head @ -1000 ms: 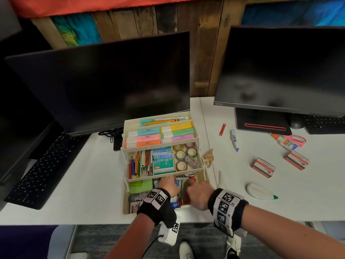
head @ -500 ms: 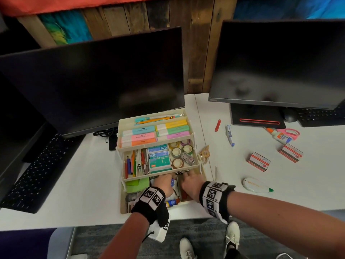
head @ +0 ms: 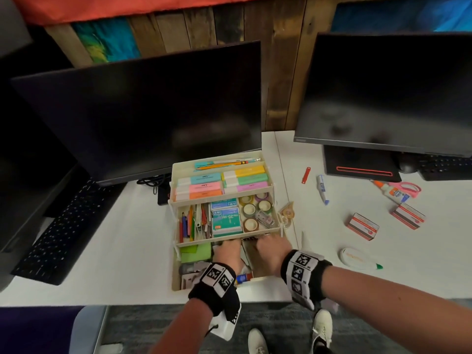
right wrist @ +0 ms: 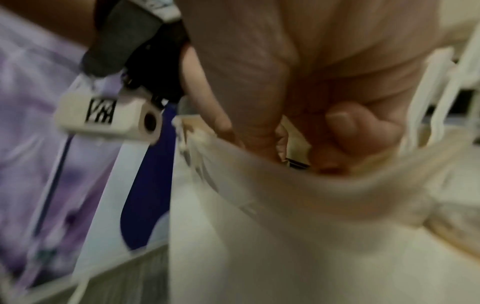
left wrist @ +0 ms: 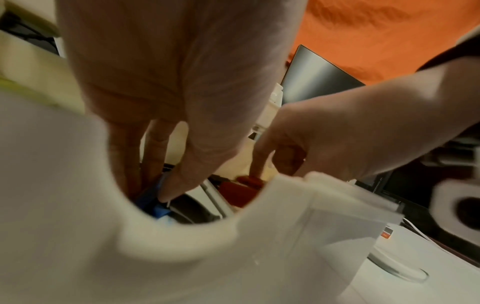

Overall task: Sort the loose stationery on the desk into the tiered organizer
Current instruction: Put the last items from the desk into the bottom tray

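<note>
The cream tiered organizer (head: pixel 270 163) stands on the white desk, and both hands are down in its bottom tier. My left hand (head: pixel 227 254) reaches in with straight fingers, and thumb and fingertips (left wrist: pixel 166 195) close on a blue item (left wrist: pixel 155 207). My right hand (head: pixel 270 251) is beside it with fingers curled (right wrist: pixel 363 125), and its index tip touches a red item (left wrist: pixel 249 181). Blur hides whether it holds anything. Loose on the desk lie a correction tape (head: pixel 357 258), two staple boxes (head: pixel 362 226) (head: pixel 408 215), a glue bottle (head: pixel 390 194), pink scissors (head: pixel 407 187), a white marker (head: pixel 322 189) and a red clip (head: pixel 305 175).
Two dark monitors (head: pixel 153 111) (head: pixel 388 93) stand behind the organizer. A keyboard (head: pixel 58 231) lies at the left and another (head: pixel 444 167) at the far right. A clear tape dispenser (head: pixel 287 213) leans on the organizer's right side. The desk's front edge is just below my wrists.
Both hands have pushed further into the bottom tier, with fingertips now under the middle tier's front edge. The loose items on the desk have not moved.
</note>
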A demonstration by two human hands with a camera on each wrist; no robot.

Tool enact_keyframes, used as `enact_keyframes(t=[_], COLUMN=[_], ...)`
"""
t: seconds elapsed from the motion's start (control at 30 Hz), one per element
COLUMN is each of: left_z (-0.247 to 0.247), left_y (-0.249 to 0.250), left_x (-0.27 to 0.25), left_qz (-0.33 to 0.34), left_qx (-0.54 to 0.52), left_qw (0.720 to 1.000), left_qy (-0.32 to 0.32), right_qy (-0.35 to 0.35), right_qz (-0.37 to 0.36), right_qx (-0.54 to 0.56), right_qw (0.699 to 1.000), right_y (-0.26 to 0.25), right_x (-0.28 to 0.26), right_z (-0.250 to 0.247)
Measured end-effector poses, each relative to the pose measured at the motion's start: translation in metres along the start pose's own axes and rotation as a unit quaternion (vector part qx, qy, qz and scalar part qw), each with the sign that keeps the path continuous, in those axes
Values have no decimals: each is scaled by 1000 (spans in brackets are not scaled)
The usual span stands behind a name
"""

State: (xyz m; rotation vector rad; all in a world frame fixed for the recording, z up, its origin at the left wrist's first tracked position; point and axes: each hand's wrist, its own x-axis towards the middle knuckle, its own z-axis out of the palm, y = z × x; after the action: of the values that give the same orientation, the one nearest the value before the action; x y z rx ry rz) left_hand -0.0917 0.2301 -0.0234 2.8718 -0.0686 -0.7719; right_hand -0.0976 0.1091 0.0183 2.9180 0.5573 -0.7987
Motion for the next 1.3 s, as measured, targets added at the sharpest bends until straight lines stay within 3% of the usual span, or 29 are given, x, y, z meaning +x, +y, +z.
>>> enact_keyframes(t=[0.27, 0.43, 0.53, 0.77, 0.93, 1.03, 1.2, 1.3], left_z=[5, 8, 10, 6, -8, -24, -39, -33], left_y=[12, 20, 21, 16, 27, 45, 99, 136], left_x=[9, 14, 15, 13, -10, -29, -32, -16], left_qz=[34, 30, 14, 2, 68, 93, 227, 285], left_qx=[-80, -155, -194, -263, -75, 21, -78, -109], left_qw=[996, 987, 981, 962, 995, 995, 966, 950], left_qy=[-19, -24, -24, -68, -20, 22, 95, 61], right_qy=[-21, 100, 116, 104, 134, 186, 233, 220], right_qz=[16, 45, 69, 46, 15, -1, 88, 155], right_qx=[51, -33, 21, 106, 163, 234, 330, 335], right_qw=[998, 993, 991, 988, 977, 954, 911, 903], right_y=[5, 15, 29, 49, 57, 75, 135, 178], right_x=[-9, -39, -46, -41, -42, -45, -46, -53], right_z=[8, 14, 22, 23, 24, 34, 62, 75])
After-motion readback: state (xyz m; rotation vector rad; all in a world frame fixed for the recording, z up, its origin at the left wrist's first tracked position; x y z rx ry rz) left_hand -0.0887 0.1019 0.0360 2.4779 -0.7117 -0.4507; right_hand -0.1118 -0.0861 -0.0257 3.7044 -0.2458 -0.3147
